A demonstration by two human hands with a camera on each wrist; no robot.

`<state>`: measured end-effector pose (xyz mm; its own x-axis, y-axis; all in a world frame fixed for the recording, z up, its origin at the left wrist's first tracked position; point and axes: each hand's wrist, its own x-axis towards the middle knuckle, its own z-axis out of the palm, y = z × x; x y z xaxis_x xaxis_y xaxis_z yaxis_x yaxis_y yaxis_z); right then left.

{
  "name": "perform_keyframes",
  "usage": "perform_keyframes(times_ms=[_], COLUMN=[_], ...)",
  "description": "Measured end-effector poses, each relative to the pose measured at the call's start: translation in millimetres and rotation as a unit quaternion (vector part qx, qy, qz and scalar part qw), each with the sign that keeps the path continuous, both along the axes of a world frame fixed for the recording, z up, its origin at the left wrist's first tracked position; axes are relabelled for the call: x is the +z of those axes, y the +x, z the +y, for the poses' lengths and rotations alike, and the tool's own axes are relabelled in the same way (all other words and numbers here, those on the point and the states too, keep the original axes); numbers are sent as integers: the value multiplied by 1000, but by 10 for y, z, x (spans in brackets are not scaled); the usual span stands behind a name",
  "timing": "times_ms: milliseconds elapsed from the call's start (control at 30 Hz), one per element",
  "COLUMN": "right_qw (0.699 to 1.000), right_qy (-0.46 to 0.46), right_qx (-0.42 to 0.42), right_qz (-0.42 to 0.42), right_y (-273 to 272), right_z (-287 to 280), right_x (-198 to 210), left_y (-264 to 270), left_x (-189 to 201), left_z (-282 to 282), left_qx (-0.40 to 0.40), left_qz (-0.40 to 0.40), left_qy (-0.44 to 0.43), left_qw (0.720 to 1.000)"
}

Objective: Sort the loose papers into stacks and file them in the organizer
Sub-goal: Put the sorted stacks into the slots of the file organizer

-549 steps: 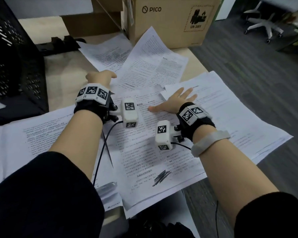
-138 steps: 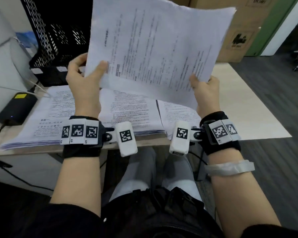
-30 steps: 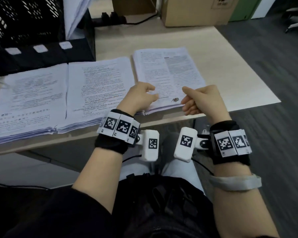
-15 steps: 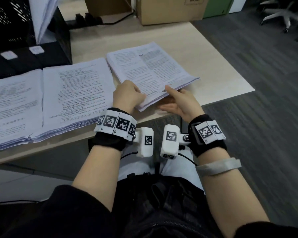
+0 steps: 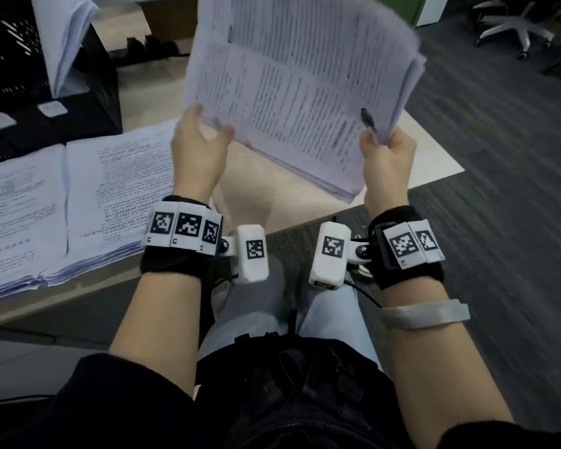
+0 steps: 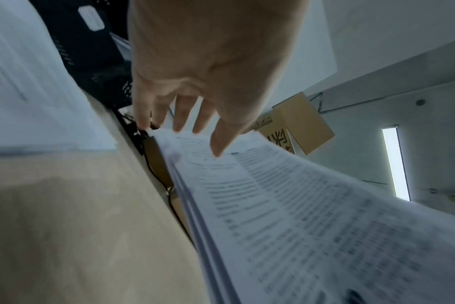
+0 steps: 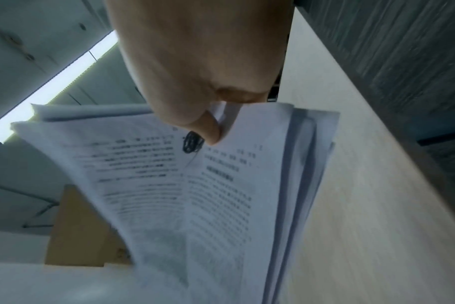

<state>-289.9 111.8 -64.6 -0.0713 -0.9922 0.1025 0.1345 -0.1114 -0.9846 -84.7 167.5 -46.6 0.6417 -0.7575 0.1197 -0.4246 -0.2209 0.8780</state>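
Note:
I hold a thick stack of printed papers (image 5: 298, 85) upright in the air over the right part of the table. My left hand (image 5: 208, 128) is at its lower left corner, thumb on the front page and fingers behind the edge (image 6: 195, 135). My right hand (image 5: 376, 137) pinches the lower right corner, thumb beside a black scribble (image 7: 192, 142). Two other paper stacks (image 5: 123, 189) (image 5: 17, 215) lie side by side on the table at the left. The black mesh organizer (image 5: 10, 59) stands at the back left with papers (image 5: 62, 34) upright in it.
The wooden table (image 5: 272, 196) ends just right of my right hand, with grey floor beyond. A cardboard box (image 5: 172, 17) and a black power strip (image 5: 149, 47) sit at the back. An office chair (image 5: 515, 27) stands far right.
The rightmost stack, which lay on the table with both hands at its near edge half a second ago, is now lifted upright between my hands.

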Motion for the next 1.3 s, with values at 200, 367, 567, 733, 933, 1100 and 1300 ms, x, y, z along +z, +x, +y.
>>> perform_keyframes(times_ms=[200, 367, 567, 733, 933, 1100, 1300], right_qw=[998, 996, 995, 998, 998, 999, 998], right_qy=[-48, -82, -88, -38, -43, -21, -19], right_qx=[21, 18, 27, 43, 18, 10, -38], right_qz=[-34, -27, -47, -16, -34, -39, -57], right_y=[-198, -210, -277, -290, -220, -242, -206], right_z=[-46, -89, -121, -118, -117, -116, -114], right_x=[90, 100, 41, -104, -95, -186, -154], left_y=[437, 513, 333, 158, 94, 115, 39], left_x=[157, 216, 139, -52, -13, -135, -131], left_z=[-74, -93, -87, -68, -88, -77, -66], left_qx=[61, 7, -60, -102, -135, -88, -116], left_qz=[33, 88, 186, 197, 193, 219, 223], left_qy=[-124, -198, -261, -199, -188, -142, -133], left_qw=[990, 976, 945, 955, 954, 961, 959])
